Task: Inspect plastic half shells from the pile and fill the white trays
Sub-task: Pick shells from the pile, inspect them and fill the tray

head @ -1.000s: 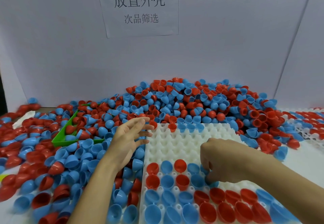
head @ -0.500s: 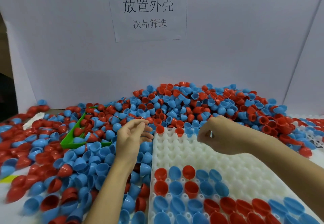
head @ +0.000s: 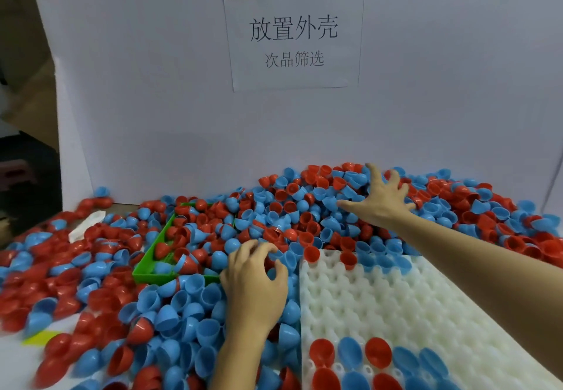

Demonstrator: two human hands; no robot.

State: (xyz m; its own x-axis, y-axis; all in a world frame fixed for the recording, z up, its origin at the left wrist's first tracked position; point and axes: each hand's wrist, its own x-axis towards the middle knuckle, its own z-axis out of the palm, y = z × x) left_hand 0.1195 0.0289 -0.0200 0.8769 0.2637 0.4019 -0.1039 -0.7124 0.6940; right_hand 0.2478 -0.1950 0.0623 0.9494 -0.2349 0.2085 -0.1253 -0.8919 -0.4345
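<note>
1. White tray (head: 380, 304) is the landmark: its near rows hold red and blue shells, most pockets beyond them bare.
2. Right hand (head: 382, 199) has left the tray and now reaches past its far edge onto the pile (head: 304, 203), fingers spread, nothing gripped yet; likely fetching more shells.
3. Left hand (head: 254, 286) stays left of the tray, fingers curled loosely over blue shells; whether it holds one, cannot tell.
4. Green bin (head: 152, 255) sits farther left, half buried. Tray middle offers free room.

White tray (head: 396, 304) cut off at bottom edge; near shells (head: 100, 356) blurred.
</note>
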